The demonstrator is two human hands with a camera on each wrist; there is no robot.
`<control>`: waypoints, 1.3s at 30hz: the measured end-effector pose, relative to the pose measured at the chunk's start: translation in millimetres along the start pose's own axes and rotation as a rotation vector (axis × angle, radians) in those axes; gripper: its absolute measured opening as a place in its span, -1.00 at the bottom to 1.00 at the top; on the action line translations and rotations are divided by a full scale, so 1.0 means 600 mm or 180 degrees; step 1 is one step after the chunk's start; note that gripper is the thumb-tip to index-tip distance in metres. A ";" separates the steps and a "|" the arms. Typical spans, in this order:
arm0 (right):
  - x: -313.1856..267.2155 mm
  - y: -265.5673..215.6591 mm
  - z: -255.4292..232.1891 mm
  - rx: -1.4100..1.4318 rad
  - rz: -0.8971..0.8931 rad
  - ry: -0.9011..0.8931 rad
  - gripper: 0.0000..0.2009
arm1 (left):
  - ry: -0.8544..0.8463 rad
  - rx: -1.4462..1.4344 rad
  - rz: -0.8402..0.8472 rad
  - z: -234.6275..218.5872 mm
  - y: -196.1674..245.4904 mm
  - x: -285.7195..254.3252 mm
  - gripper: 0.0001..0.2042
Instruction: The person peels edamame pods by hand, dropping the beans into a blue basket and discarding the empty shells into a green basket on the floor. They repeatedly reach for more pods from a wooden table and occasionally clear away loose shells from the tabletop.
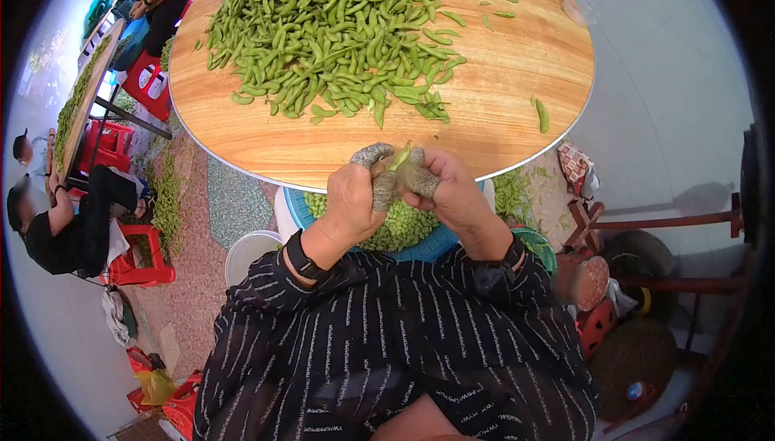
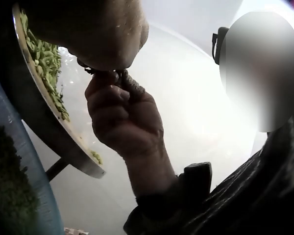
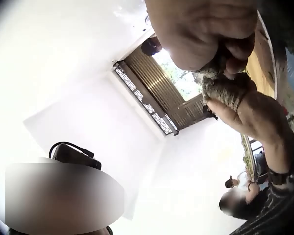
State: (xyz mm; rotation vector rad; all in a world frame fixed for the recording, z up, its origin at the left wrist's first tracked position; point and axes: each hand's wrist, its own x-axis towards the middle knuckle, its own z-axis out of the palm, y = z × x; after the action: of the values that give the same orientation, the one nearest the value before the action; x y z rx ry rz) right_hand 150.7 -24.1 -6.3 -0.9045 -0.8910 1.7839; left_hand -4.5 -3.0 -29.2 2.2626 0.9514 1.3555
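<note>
Over the table's near edge, my left hand (image 1: 349, 200) and right hand (image 1: 462, 197) meet and pinch a green soybean pod (image 1: 401, 157) between their fingertips. Grey knitted wraps cover the thumbs and some fingers of both hands. Just below them is a blue basin (image 1: 300, 213) holding shelled green beans (image 1: 401, 228). A large heap of unopened pods (image 1: 339, 29) covers much of the round wooden table (image 1: 525, 61). In the left wrist view, the back of the left hand hides the pod.
One pod (image 1: 542, 115) lies apart on the table's right side. A white bucket (image 1: 249, 254) stands left of the basin, and a green basket (image 1: 537, 247) to the right. Pod litter (image 1: 168, 199) covers the floor at left, near red stools (image 1: 139, 255) and a seated person (image 1: 60, 227).
</note>
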 end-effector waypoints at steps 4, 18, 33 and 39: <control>0.004 0.009 0.000 0.0349 0.0152 -0.0038 -0.90 | -0.0225 0.0609 0.0306 -0.007 0.005 0.008 -0.62; 0.016 0.042 -0.012 -0.2118 -0.1688 0.0048 -0.91 | -0.0250 -0.3858 -0.3152 -0.011 0.004 -0.001 -0.73; -0.002 0.021 -0.017 -0.1018 -0.0505 -0.0131 -0.97 | -0.0934 -0.3741 -0.2960 -0.023 0.012 0.007 -0.81; -0.012 0.015 -0.016 -0.0744 -0.0501 0.0009 -0.96 | -0.1186 -0.3047 -0.2736 -0.028 0.017 -0.002 -0.81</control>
State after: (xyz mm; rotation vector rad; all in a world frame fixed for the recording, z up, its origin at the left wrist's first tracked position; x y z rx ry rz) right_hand 157.5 -32.2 -17.1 -0.9555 -1.1541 1.5655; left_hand -15.9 -12.0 -16.1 1.0959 0.7451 0.6992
